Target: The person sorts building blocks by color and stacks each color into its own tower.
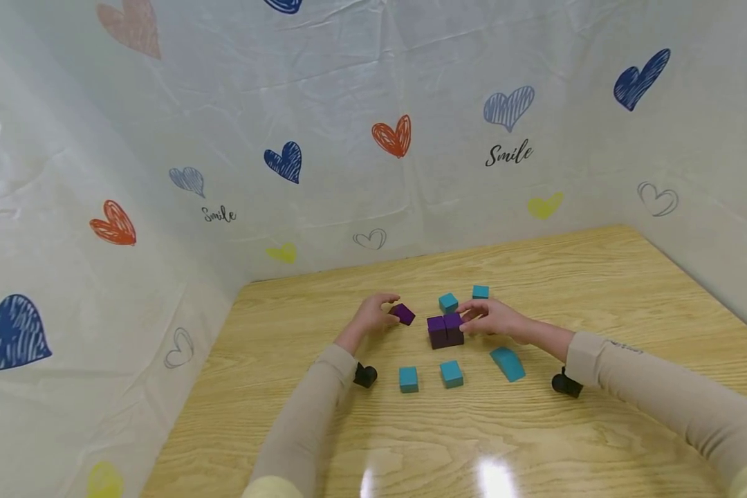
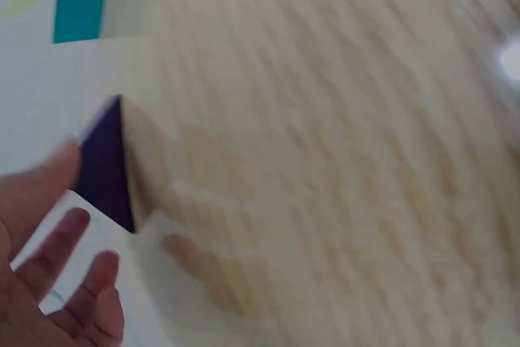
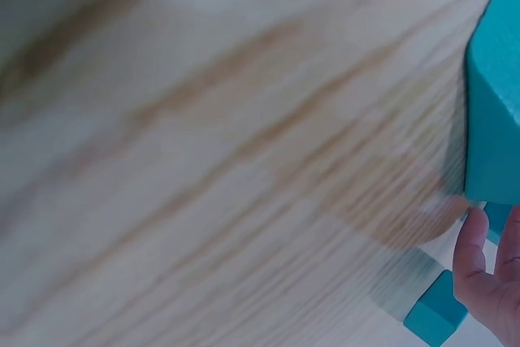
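Nearest, two blue cubes point(image 1: 409, 380); beyond, the purple pair point(image 1: 438, 335), long axis running with the table's point(image 1: 566, 273) far edge. Right hand point(image 1: 494, 320) touching its right end, pinching? Can't tell! Left hand point(image 1: 373, 315) pinches the purple wedge point(image 1: 403, 314), left of the pair, slightly farther.

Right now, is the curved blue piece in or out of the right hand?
Out: the head view shows bare table between the curved blue piece and the right hand.
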A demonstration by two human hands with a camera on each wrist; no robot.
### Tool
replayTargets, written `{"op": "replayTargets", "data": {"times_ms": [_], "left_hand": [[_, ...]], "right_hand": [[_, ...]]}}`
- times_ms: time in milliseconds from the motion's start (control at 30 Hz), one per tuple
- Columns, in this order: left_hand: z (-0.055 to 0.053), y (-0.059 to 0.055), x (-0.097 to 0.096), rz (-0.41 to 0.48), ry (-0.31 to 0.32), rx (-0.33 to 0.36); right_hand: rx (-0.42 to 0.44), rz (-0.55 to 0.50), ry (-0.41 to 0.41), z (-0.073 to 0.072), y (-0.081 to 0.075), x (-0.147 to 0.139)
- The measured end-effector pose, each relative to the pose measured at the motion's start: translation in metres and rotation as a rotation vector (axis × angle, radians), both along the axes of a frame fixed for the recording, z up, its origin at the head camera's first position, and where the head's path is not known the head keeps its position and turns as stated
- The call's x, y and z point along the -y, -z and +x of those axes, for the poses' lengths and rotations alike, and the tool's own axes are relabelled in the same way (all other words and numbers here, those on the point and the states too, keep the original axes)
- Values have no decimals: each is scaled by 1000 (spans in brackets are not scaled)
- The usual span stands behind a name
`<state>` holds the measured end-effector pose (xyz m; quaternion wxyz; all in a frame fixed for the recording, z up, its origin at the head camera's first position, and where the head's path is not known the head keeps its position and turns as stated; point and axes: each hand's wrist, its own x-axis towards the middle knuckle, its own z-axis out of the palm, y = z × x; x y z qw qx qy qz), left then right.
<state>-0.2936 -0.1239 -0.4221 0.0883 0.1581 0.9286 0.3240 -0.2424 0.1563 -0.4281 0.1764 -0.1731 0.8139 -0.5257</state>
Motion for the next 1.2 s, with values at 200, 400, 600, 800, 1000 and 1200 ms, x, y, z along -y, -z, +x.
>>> {"op": "replayTargets", "data": {"times_ms": [200,400,600,800,1000,1200], "left_hand": [[-3,8,4,-21,78,-4],[-3,8,3,-43,51,-32],[-3,7,1,-37,4,-5],[-2,7,0,-35,-31,1],[-1,6,-1,-18,-95,14],[0,0,-2,23,-139,52]], "right_hand": [[1,-7,-2,2,-2,1],[-8,-1,-5,1,-3,1],[-12,5,-8,1,-2,1],[-10,0,-7,0,-1,1],[-1,-13,-12,0,-1,0],[-1,-11,-17,0,-1,-1]]}}
